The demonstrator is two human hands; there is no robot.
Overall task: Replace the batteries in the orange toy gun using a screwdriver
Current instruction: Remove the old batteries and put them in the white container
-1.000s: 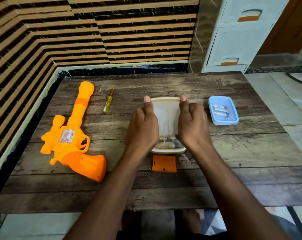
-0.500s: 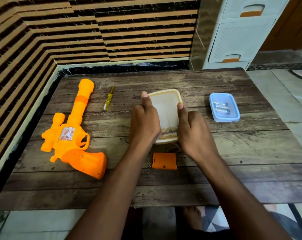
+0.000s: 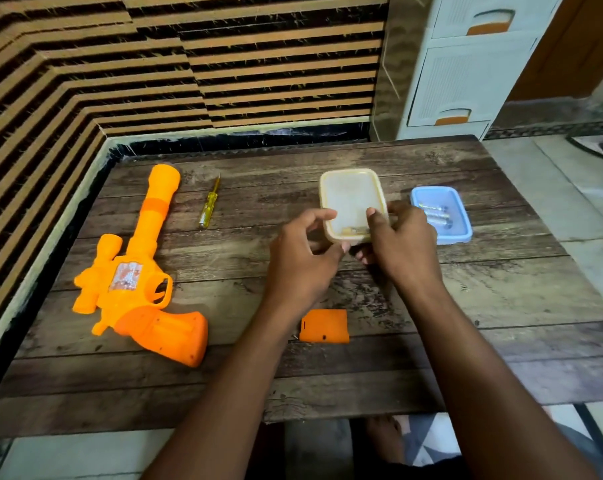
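The orange toy gun (image 3: 144, 268) lies on its side at the table's left, its grip's battery bay uncovered. Its orange battery cover (image 3: 324, 326) lies flat near the front middle. A yellow-handled screwdriver (image 3: 208, 205) rests behind the gun's barrel. My right hand (image 3: 398, 244) grips the near right edge of a cream plastic container (image 3: 350, 199) that holds batteries at its near end. My left hand (image 3: 303, 261) sits at the container's near left corner, fingers curled and loosely touching it. A blue container (image 3: 457, 233) with several batteries stands just right of my right hand.
The wooden table (image 3: 501, 289) sits in a corner, with a striped wall along its left and back edges. A white drawer unit (image 3: 466, 64) stands behind the back right corner. Tiled floor lies to the right, and my feet show under the front edge.
The cream container has moved away from me and to the right, close beside the blue container. My left hand has loosened off its side; the right hand still holds it.
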